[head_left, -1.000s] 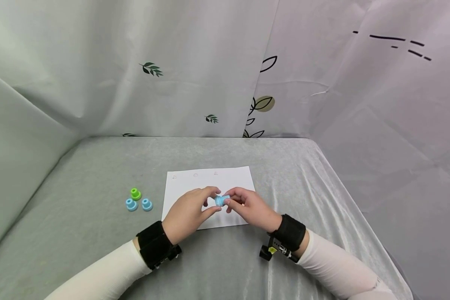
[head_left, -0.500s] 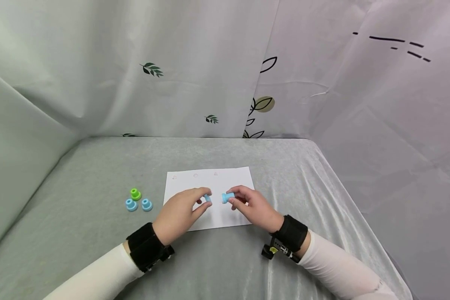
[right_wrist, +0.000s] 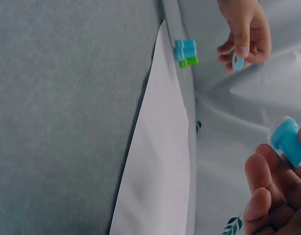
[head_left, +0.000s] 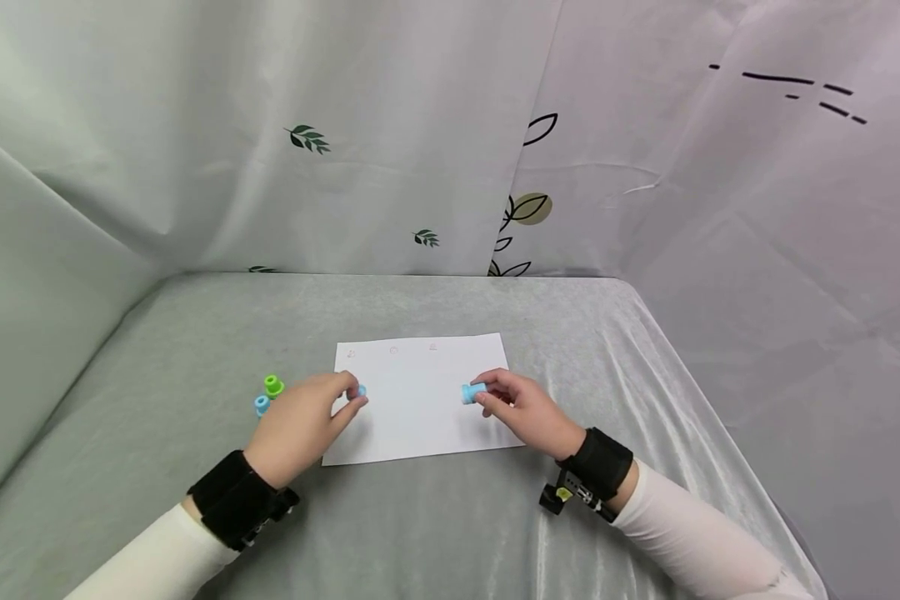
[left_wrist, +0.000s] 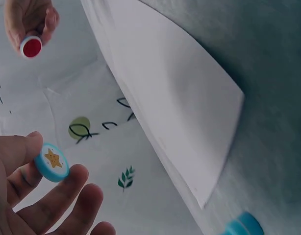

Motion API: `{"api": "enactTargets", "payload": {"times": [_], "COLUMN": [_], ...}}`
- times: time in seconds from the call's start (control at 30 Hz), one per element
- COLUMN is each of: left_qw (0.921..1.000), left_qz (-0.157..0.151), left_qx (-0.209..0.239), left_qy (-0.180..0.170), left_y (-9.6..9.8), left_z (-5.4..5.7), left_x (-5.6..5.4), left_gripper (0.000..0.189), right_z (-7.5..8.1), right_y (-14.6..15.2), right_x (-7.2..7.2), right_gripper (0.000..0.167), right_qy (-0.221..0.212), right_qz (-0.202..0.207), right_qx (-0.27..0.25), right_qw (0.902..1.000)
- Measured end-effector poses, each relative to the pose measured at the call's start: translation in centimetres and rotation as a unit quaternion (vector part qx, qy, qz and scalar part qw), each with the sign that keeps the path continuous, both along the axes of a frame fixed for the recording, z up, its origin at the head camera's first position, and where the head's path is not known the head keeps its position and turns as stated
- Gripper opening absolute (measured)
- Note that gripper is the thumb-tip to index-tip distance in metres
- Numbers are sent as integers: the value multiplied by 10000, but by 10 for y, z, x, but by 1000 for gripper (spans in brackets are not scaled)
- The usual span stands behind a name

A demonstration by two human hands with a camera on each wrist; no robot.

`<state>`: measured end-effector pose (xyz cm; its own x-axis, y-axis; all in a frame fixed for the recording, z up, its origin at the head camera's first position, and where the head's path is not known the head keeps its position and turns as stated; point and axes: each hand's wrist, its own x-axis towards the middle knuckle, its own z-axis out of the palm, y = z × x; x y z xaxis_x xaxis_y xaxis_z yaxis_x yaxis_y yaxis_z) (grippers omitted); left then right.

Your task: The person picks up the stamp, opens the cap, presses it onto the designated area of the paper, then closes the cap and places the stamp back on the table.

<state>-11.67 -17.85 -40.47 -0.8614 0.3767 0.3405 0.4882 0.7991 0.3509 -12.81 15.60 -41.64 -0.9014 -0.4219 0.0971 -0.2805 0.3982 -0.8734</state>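
My right hand [head_left: 525, 410] pinches a light blue toy stamp [head_left: 473, 392] over the right part of a white paper sheet [head_left: 412, 417]. In the left wrist view the stamp's round red inked face [left_wrist: 32, 48] shows, uncapped. My left hand [head_left: 297, 425] pinches a small round blue cap [left_wrist: 52, 160] at its rim, near the sheet's left edge; a smiling orange star decorates the cap's white top. Left of that hand stand a green stamp [head_left: 273, 385] and a blue stamp [head_left: 262, 403]; another blue one is hidden behind the hand in the head view.
Faint small printed marks [head_left: 393, 351] run along the paper's far edge. A grey cloth [head_left: 435, 533] covers the table, and a pale curtain [head_left: 390, 150] with leaf patterns hangs behind it. Each wrist wears a black strap [head_left: 598, 463] with a camera.
The cap has come away from the stamp. My left hand has carried it left toward the standing stamps, while my right hand has moved slightly right with the stamp.
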Motion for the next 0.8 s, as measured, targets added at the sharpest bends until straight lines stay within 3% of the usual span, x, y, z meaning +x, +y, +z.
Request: {"api": "enactTargets", "payload": {"times": [0.27, 0.43, 0.8], "left_qw": [9987, 9967, 9908], "left_qz": [103, 305, 739], "left_qx": [-350, -747, -1056], "left_qy": [349, 49, -414], "left_y": [-26, -41, -60], "left_z": [-11, -17, -25], "left_x": [3, 4, 8], "left_gripper": [16, 19, 21], "right_z": [-1, -1, 3], "right_y": [14, 21, 33], "right_x": [-3, -4, -3], "right_gripper": [22, 22, 25], "right_qy": [3, 24, 27], "right_qz": [-191, -304, -461], "right_qx": [33, 95, 238], "right_qw": [9998, 9995, 9987]}}
